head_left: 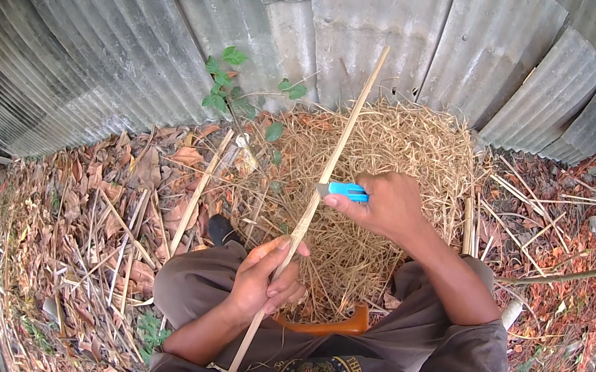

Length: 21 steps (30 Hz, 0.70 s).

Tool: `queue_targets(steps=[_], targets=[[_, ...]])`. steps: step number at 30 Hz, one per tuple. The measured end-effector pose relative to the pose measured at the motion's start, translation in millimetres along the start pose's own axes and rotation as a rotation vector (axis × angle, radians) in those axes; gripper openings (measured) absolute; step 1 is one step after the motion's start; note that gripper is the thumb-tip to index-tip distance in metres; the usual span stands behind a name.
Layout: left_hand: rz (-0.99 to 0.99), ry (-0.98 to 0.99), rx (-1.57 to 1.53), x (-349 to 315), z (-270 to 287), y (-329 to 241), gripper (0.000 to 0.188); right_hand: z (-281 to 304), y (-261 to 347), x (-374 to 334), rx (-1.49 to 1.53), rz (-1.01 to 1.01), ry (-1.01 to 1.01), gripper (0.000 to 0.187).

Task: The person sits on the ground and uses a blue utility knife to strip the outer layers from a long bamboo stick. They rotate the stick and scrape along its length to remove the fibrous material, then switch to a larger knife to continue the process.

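Note:
A long, pale strip of bamboo or wood (350,127) slants up from my lap toward the metal sheets. My left hand (265,280) grips its lower part, fingers wrapped round it. In my right hand (388,206) is a blue utility knife (349,191), held between thumb and fingers. Its short blade points left and meets the strip a little above my left hand. Beneath the strip and both hands lies a heap of straw-coloured shavings (416,147). An orange-brown curved object (329,323) shows between my legs; its kind I cannot tell.
Upright corrugated metal sheets (376,16) stand along the far side. Dry leaves (150,168) cover the ground at left, where another pale strip (201,193) lies. A small green plant (226,86) grows by the sheets. Sticks (534,204) and reddish litter lie at right.

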<state>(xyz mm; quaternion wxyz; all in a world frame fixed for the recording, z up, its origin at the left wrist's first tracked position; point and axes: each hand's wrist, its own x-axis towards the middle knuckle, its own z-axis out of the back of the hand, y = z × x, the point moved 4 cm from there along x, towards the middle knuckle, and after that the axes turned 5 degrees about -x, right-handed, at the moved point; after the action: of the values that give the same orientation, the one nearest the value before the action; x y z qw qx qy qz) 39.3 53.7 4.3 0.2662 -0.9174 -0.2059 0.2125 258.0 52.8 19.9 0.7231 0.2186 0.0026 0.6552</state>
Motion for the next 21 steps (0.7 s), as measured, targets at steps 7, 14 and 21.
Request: queue_targets(steps=[7,14,21], targets=[[0.192,0.124,-0.345,-2,0,1,0.028,4,-23,5,0.006,-0.086,-0.034,0.073],[0.275,0.199,-0.463,-5,-3,4,0.027,0,24,-16,-0.003,0.269,-0.121,0.071],[0.274,0.203,-0.447,-4,-3,4,0.028,2,1,-3,-0.014,0.009,-0.034,0.071]])
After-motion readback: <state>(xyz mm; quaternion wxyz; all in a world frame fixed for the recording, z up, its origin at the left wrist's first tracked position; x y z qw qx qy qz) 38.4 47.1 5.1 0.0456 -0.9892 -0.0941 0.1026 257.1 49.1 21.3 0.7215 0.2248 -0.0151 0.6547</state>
